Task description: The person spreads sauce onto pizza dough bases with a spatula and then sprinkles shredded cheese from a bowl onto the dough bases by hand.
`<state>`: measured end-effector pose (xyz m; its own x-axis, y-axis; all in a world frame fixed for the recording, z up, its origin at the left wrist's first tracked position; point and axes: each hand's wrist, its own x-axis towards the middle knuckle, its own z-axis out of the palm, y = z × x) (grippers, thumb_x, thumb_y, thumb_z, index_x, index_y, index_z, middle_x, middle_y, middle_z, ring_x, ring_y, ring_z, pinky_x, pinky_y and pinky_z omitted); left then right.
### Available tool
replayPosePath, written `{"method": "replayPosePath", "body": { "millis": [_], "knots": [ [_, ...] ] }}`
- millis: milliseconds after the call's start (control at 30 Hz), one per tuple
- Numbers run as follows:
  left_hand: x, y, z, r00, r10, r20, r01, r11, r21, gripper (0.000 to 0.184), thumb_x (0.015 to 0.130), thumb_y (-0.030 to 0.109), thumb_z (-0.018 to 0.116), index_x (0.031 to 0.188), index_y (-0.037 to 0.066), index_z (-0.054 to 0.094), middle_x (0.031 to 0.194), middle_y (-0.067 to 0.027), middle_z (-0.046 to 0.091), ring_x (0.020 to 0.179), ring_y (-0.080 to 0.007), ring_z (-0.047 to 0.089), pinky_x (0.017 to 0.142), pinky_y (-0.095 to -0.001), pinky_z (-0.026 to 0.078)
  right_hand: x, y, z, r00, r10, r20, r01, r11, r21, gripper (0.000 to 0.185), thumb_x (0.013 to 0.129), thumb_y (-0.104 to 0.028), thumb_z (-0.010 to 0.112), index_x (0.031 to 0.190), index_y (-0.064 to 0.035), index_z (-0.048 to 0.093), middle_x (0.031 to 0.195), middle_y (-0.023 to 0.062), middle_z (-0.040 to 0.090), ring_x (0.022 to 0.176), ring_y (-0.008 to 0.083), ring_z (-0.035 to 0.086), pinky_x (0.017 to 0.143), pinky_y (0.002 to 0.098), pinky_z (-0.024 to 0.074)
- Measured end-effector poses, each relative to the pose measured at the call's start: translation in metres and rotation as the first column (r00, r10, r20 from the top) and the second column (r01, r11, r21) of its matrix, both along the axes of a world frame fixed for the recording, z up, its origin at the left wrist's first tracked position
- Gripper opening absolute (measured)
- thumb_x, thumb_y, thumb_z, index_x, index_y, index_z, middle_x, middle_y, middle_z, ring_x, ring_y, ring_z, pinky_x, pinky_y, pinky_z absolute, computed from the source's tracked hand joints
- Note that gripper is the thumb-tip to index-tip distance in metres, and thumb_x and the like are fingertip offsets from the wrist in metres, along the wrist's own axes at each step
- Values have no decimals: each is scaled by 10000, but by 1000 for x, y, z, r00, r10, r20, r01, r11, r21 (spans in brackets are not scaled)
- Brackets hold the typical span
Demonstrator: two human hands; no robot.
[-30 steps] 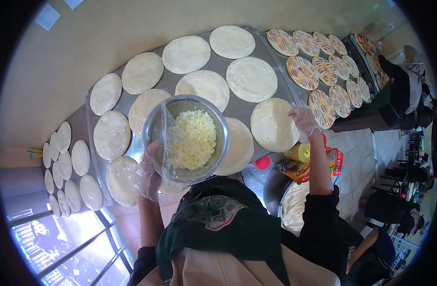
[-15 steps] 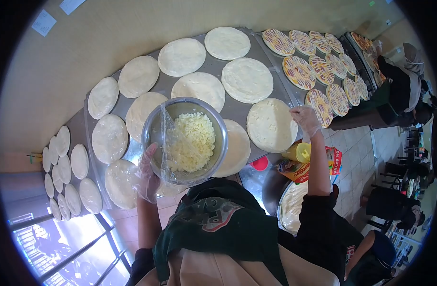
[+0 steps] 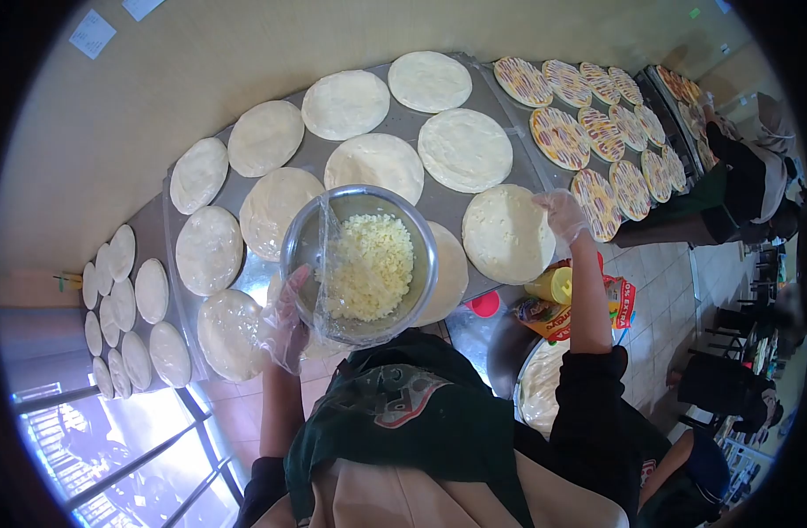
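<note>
My left hand (image 3: 287,326), in a clear plastic glove, grips the rim of a metal bowl (image 3: 425,282). Pale yellow crumbly bits that look like grated cheese (image 3: 373,264) fill part of the bowl, and clear plastic film (image 3: 329,246) hangs over its left side. My gloved right hand (image 3: 564,218) hovers at the right edge of a round flat dough base (image 3: 505,233), fingers drawn together; whatever is between them is too small to make out. A few small pale bits dot that base. Beneath the bowl, another dough base (image 3: 446,277) is partly hidden.
Several plain dough bases (image 3: 465,150) lie on the metal table (image 3: 527,158); striped, topped ones (image 3: 557,136) are at the right. Close to my right forearm stand a yellow container (image 3: 557,286), a printed packet (image 3: 621,301) and a large bowl of pale cream (image 3: 544,387). A co-worker (image 3: 742,167) stands far right.
The bowl in my left hand has shifted slightly to the right in view. My right hand stays by the same dough base, its fingers turned a little more down toward it.
</note>
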<state>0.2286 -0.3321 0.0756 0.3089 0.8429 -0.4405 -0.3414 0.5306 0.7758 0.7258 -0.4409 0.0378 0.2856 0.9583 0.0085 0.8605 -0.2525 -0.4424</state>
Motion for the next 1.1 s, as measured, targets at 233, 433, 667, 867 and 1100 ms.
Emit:
{"method": "replayPosePath", "body": {
  "millis": [233,433,667,867,1100],
  "knots": [
    [-5,-5,-14,980,-114,-162,134,984,118,485,847,338,568,1205,32,453,1084,-82,543,956,-163,546,825,-290,453,-123,22,106,993,93,-65,-80,981,179,202,745,-129,637,929,-46,643,927,102,624,814,250,592,761,321,471],
    [30,-12,18,956,-226,-186,234,972,20,526,824,363,608,1201,16,490,1124,-68,531,1005,-162,492,872,-281,390,-237,33,67,859,496,125,-508,797,326,124,816,-114,492,831,-21,573,829,120,562,803,277,548,753,384,438],
    [22,-19,15,971,-203,-127,190,976,-107,470,813,298,619,1178,26,500,1087,-62,533,979,-155,497,859,-280,396,-246,38,52,862,427,-272,-325,879,348,156,773,-148,471,800,-14,546,804,156,541,804,303,535,736,392,432],
    [27,-20,16,957,-240,-165,233,970,-63,540,791,319,631,1215,28,465,1104,-71,522,1013,-173,490,878,-288,390,-244,41,29,887,461,-10,-442,856,269,189,819,-196,459,835,-30,548,809,137,540,827,310,535,743,375,445],
    [28,-20,-4,965,-194,-174,199,980,13,428,853,283,564,1196,42,480,1079,-80,551,963,-181,544,843,-302,445,-193,22,93,311,-2,-950,158,986,50,200,784,-106,634,950,4,621,917,88,641,826,141,594,735,245,480]
  ]
}}
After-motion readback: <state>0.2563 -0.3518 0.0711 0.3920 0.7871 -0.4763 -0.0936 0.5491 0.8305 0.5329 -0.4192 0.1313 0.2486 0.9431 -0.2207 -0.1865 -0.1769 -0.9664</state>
